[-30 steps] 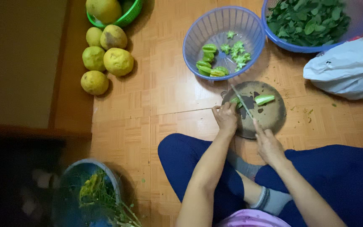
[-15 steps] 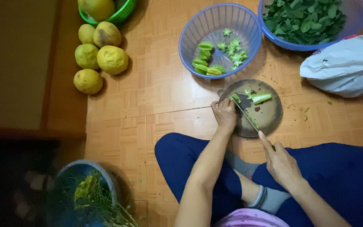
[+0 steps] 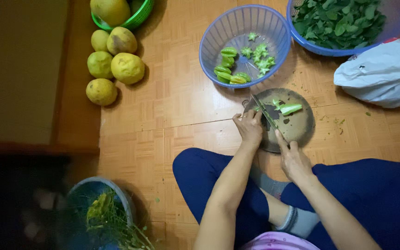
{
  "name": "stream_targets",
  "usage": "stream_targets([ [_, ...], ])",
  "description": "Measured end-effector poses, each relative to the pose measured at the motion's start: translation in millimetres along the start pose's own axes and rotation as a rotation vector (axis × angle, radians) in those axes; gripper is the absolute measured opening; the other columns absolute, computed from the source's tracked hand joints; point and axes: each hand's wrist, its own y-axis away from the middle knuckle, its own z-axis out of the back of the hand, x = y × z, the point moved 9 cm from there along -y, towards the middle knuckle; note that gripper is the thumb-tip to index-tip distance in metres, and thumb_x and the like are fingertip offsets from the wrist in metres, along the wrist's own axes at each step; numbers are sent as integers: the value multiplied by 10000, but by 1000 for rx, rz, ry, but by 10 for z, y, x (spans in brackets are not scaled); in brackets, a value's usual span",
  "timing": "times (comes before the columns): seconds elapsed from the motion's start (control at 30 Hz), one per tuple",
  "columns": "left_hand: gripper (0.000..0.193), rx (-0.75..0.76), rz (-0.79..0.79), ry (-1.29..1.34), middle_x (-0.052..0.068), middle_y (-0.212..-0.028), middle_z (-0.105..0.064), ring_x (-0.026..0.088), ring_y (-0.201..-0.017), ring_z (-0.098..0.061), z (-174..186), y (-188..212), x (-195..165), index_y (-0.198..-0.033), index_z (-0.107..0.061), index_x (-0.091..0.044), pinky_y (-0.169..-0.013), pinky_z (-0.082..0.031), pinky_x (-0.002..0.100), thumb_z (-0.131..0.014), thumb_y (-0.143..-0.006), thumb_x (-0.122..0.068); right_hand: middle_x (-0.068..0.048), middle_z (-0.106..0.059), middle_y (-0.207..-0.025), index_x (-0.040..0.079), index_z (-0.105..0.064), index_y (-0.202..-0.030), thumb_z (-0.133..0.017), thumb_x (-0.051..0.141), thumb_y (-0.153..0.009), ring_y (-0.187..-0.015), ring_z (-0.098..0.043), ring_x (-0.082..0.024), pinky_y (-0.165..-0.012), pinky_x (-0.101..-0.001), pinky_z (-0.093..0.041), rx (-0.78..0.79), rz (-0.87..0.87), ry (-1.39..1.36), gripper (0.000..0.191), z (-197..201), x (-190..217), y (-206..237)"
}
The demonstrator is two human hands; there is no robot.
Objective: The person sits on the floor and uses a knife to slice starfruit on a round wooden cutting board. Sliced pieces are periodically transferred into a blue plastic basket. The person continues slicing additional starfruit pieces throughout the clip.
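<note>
Gripping the knife (image 3: 265, 112), your right hand (image 3: 293, 159) angles the blade toward upper left across the round board (image 3: 302, 127); the green fruit piece (image 3: 290, 109) lies just right of it, your curled left hand (image 3: 250, 127) nearer, holding nothing visible.

Four yellow-green citrus fruits (image 3: 112, 69) lie on the wooden floor (image 3: 163, 115) near its left edge, beside a green basket (image 3: 137, 14). A blue basket of leaves (image 3: 348, 23) and a white bag (image 3: 385, 71) sit top right. A blue basin (image 3: 100, 213) of stems stands bottom left.
</note>
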Motion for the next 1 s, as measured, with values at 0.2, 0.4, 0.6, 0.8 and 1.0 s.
stream_targets([
  [0.2,260,31,15,2,27,-944,-686,197,-960,-674,4,-41,23,-1046,-775,-164,-1014,-348,518,-611,-873,-62,-244,-599,-1029,243,-231,-1651,-488,171,-1018,-896,-643,-429,-849,-530,-534,-150,91,-410,687,290,-73,-123],
  [0.4,271,3,-30,-38,55,-1016,-707,231,-1120,-660,-71,-22,-3,-1048,-768,-130,-1084,-306,556,-616,-832,-72,-188,-580,-965,279,-259,-1612,-512,201,-985,-818,-656,-395,-760,-500,-566,-34,33,-188,681,520,-45,390],
  [0.6,199,8,-50,-70,75,-1052,-711,246,-1202,-648,-128,15,-3,-1009,-749,-96,-1111,-284,570,-612,-867,-74,-194,-574,-1029,323,-229,-1611,-540,137,-951,-858,-680,-413,-758,-516,-588,88,-40,8,753,550,25,674],
  [0.8,184,15,-38,-51,71,-1013,-701,238,-1192,-647,-66,13,-8,-973,-747,-102,-1110,-287,571,-596,-873,-70,-240,-569,-1022,272,-208,-1623,-566,65,-856,-838,-679,-442,-729,-522,-596,14,23,-25,871,345,65,517],
  [1.0,211,15,-24,-28,53,-1012,-696,228,-1164,-646,-7,14,8,-1017,-750,-118,-1100,-289,576,-587,-888,-81,-259,-565,-1000,254,-232,-1638,-555,56,-883,-801,-672,-450,-725,-532,-588,-62,76,20,845,132,90,137],
])
